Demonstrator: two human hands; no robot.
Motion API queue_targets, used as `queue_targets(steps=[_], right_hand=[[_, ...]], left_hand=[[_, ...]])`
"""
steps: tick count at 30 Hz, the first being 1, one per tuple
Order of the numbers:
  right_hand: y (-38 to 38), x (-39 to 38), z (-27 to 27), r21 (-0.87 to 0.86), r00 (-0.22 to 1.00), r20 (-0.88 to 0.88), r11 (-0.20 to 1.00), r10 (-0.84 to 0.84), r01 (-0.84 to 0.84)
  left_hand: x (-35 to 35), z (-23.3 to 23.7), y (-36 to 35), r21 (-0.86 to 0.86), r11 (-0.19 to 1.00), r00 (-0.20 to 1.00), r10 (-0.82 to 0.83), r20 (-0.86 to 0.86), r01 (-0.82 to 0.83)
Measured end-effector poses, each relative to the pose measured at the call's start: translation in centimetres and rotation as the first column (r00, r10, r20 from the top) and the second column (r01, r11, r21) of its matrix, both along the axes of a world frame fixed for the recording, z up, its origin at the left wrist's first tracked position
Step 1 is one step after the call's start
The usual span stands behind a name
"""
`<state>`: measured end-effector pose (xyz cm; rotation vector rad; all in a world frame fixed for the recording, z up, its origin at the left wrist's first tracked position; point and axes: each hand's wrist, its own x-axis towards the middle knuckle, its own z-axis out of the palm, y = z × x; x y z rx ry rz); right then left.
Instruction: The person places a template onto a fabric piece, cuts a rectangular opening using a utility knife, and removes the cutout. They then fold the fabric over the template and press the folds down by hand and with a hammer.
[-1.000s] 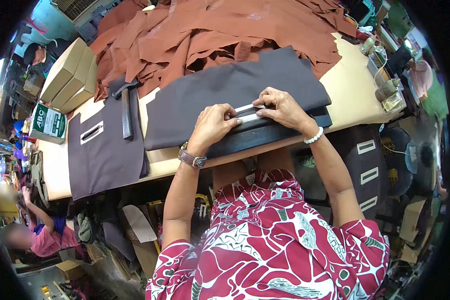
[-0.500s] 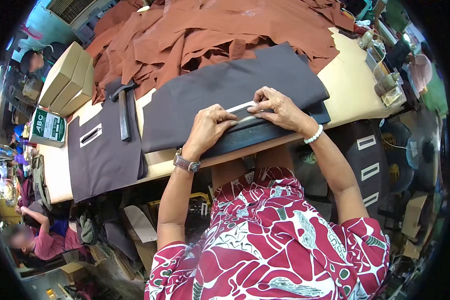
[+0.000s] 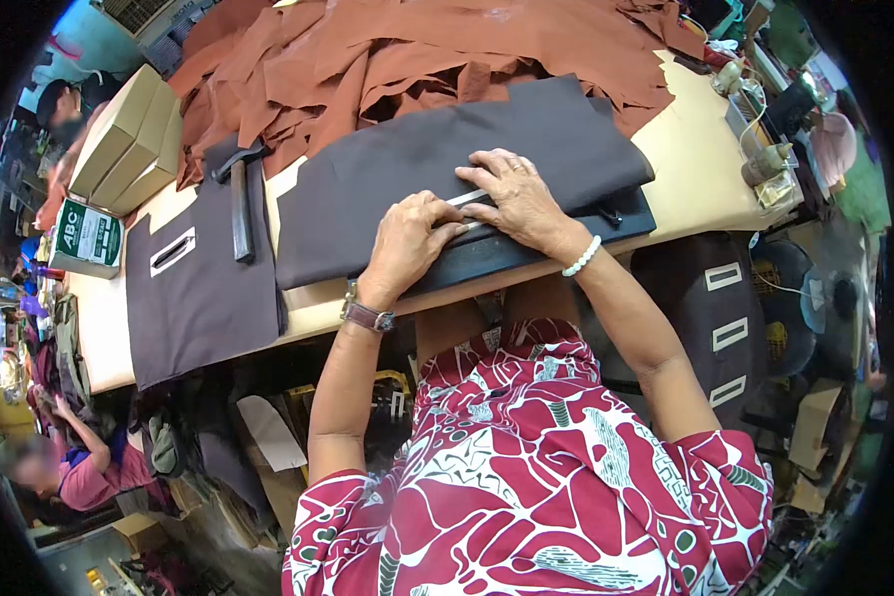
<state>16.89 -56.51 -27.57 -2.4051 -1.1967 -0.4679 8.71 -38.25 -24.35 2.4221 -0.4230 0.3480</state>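
Observation:
A dark grey sheet of material (image 3: 397, 164) lies folded over a dark board (image 3: 546, 255) at the table's front edge. On it, a narrow white-edged strip (image 3: 464, 199) shows between my hands. My left hand (image 3: 407, 238), with a watch at the wrist, pinches at the strip's near end, thumb against fingers. My right hand (image 3: 515, 199), with a beaded bracelet, lies over the strip's other end, its fingers bent and spread apart, thumb on the near edge. What lies under the fingers is partly hidden.
Left of the sheet, a hammer (image 3: 240, 209) rests on another grey piece (image 3: 204, 308) with a white-framed slot. A green-white tin (image 3: 87, 236) and boxes (image 3: 119, 134) stand at left. Brown sheets (image 3: 368, 60) pile up behind. A person in pink (image 3: 109, 477) is at lower left.
My right hand has moved left along the strip, closer to my left hand, and its fingers have spread from a pinch. The view has shifted slightly.

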Motion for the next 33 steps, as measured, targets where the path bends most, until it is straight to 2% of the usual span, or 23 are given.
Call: queue_targets(steps=[3, 5, 7, 13, 17, 18, 19, 22, 29, 33], right_hand=[[-1.6, 0.3, 1.2, 0.001, 0.993, -0.113, 1.000, -0.025, 0.025], [-3.0, 0.7, 1.4, -0.020, 0.990, -0.107, 0.996, -0.091, 0.089], [-2.6, 0.5, 1.4, -0.051, 0.990, -0.111, 0.995, -0.088, 0.082], [2.7, -1.6, 1.0, -0.074, 0.999, -0.049, 0.997, 0.007, -0.011], [3.8, -1.9, 1.2, -0.055, 0.995, -0.092, 0.998, 0.027, -0.032], [3.3, -1.5, 0.9, -0.029, 0.999, -0.037, 0.999, 0.011, -0.012], [2.4, -1.3, 1.3, -0.054, 0.997, -0.078, 0.998, -0.019, 0.015], [0.8, -0.5, 0.8, -0.077, 0.996, -0.054, 0.994, -0.075, 0.071], [5.8, -2.4, 0.2, -0.045, 0.998, -0.038, 0.997, 0.059, -0.060], [6.7, -2.8, 0.1, 0.006, 0.979, -0.129, 0.988, 0.155, -0.155]], left_hand=[[-1.5, 0.7, 2.6, 0.067, 0.998, 0.997, 0.027, -0.073, -0.022], [-2.6, 0.8, 4.2, 0.018, 0.998, 0.986, 0.069, -0.149, -0.067], [-3.3, 0.7, 4.8, -0.048, 0.992, 0.976, 0.101, -0.191, -0.112], [-3.4, 0.3, 4.8, -0.031, 0.994, 0.989, 0.101, -0.104, -0.105], [-3.7, 0.0, 4.9, -0.024, 0.988, 0.986, 0.151, -0.071, -0.153], [-3.9, -0.1, 4.9, -0.021, 0.984, 0.983, 0.175, -0.056, -0.176], [-4.0, -0.2, 4.9, -0.018, 0.979, 0.979, 0.200, -0.039, -0.201], [-4.2, -0.4, 5.0, -0.009, 0.971, 0.971, 0.238, -0.001, -0.238], [-4.1, -1.0, 5.2, 0.008, 0.972, 0.971, 0.233, 0.060, -0.234], [-4.2, -1.0, 5.2, -0.028, 0.974, 0.973, 0.225, 0.045, -0.224]])
